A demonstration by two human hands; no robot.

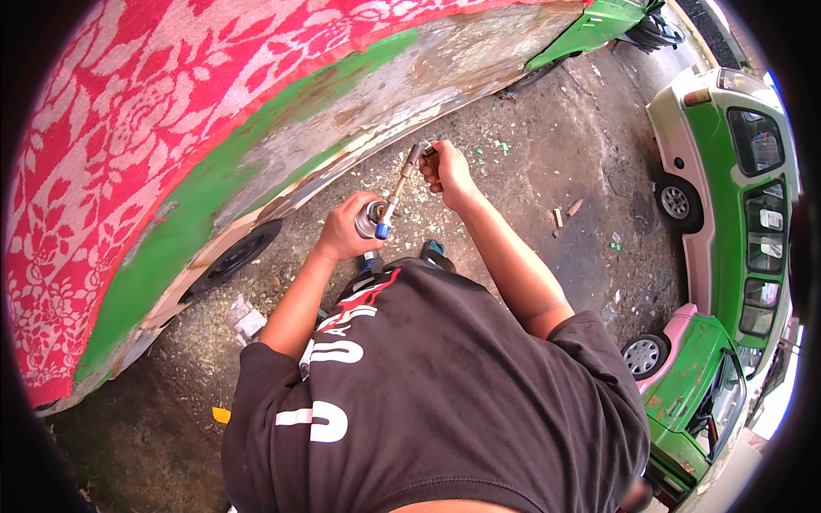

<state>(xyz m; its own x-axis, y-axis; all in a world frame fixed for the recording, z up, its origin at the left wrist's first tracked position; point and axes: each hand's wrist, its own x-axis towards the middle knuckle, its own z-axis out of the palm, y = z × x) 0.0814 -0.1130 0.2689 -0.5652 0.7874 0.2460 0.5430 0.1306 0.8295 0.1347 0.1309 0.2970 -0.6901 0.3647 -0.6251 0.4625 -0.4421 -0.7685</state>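
My left hand [340,229] is wrapped round the can of a gas torch [397,193], in front of my body. The torch has a brass-coloured tube with a darker metal nozzle that points up and away, and a blue knob [383,232] at its near end. My right hand [451,173] is closed with curled fingers right beside the nozzle tip. Whatever its fingers may hold is too small and hidden to name. A vehicle body panel [342,111], with patchy green paint and bare, scraped areas, stands just beyond both hands.
A red and white floral cloth [145,111] covers the upper part of that vehicle. Paint flakes and scraps litter the concrete ground [547,162]. To the right stand a green and white van [723,162] and a green and pink vehicle [684,376]. Crumpled paper [247,317] lies at the left.
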